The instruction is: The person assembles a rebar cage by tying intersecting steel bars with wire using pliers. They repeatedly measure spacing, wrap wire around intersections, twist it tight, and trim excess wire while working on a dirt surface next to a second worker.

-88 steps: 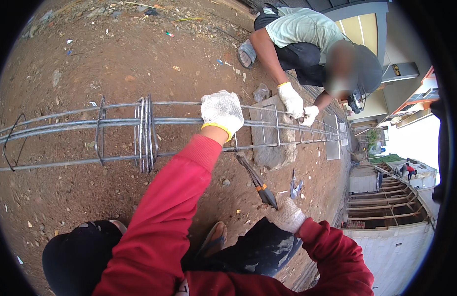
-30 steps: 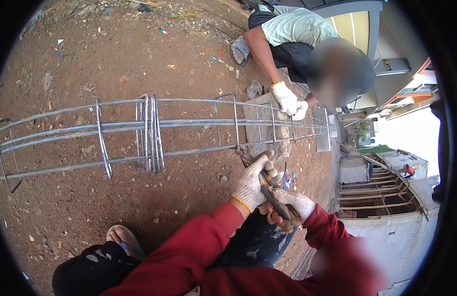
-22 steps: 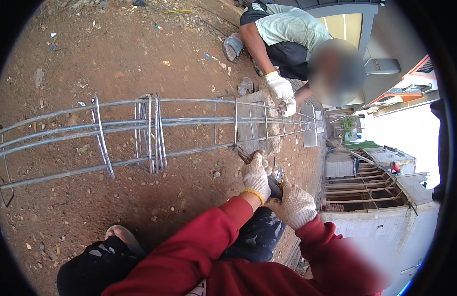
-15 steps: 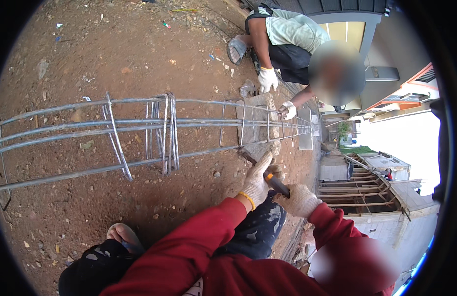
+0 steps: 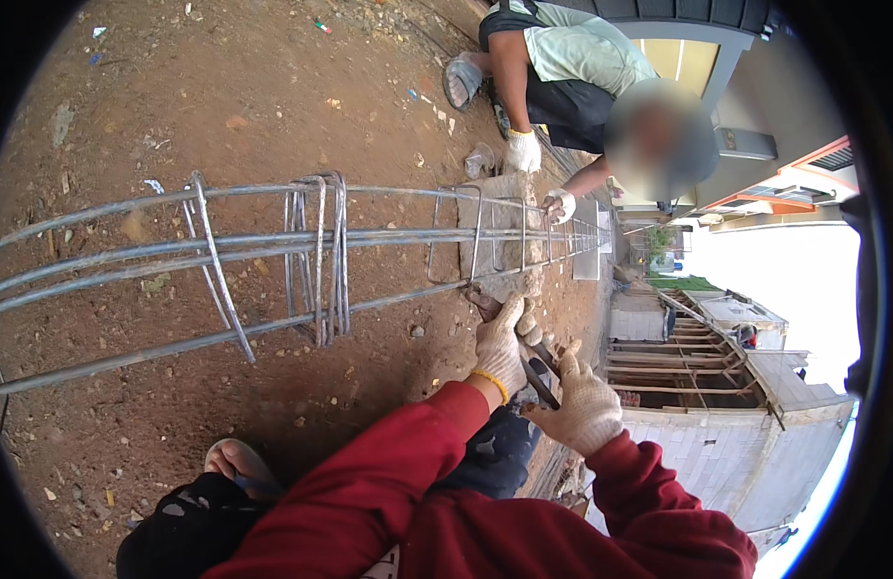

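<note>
My left hand [image 5: 501, 349], in a pale knit work glove, is closed around a pair of dark pincers [image 5: 540, 382] near their head. The jaws [image 5: 484, 303] are at the lower bar of a long steel rebar cage [image 5: 398, 302], beside a stirrup. My gloved right hand [image 5: 583, 407] spans the pincers' spread handles, thumb raised and the other fingers curled below. Whether a wire sits in the jaws is too small to tell. Across the cage, a co-worker's gloved hand [image 5: 559, 206] touches the upper bar; their other gloved hand [image 5: 522, 151] hangs nearer the ground.
Several stirrups [image 5: 321, 261] are bunched around the bars, and a tilted one [image 5: 218, 265] stands farther left. A concrete slab [image 5: 504, 193] lies beneath the cage on brown stony soil [image 5: 224, 106]. A block-walled building [image 5: 697, 454] with timber beams is to the right.
The pincers' handles have spread apart, and my right hand's grip has widened, with the thumb lifted. The pincers' head stays by the lower bar. My view has shifted slightly.
</note>
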`<state>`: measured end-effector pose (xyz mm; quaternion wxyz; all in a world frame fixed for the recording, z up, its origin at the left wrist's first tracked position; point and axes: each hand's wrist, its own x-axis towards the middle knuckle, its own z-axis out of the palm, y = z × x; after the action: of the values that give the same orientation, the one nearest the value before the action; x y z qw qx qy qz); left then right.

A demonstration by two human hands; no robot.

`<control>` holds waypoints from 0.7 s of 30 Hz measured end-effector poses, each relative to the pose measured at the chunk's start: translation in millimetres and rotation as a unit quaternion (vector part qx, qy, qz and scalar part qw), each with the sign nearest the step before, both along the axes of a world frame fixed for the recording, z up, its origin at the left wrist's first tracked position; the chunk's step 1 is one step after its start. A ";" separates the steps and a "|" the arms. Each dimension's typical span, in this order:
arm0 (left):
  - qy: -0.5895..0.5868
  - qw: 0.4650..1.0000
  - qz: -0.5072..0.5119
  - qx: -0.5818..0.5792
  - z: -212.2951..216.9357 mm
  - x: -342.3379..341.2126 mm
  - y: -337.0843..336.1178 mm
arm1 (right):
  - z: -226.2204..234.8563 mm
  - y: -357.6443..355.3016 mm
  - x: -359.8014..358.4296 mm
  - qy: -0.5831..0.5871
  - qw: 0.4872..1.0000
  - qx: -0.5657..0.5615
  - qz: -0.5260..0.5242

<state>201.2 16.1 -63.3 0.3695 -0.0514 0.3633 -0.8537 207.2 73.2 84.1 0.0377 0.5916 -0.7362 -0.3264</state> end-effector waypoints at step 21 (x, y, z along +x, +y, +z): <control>-0.049 0.989 -0.070 0.118 24.1 -7.2 -6.5 | -17.5 1.6 -9.2 0.215 0.973 0.010 0.080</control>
<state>194.1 9.6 -39.2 0.3298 0.0595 0.4455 -0.8302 198.0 74.7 66.6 0.2153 0.5649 -0.6579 -0.4492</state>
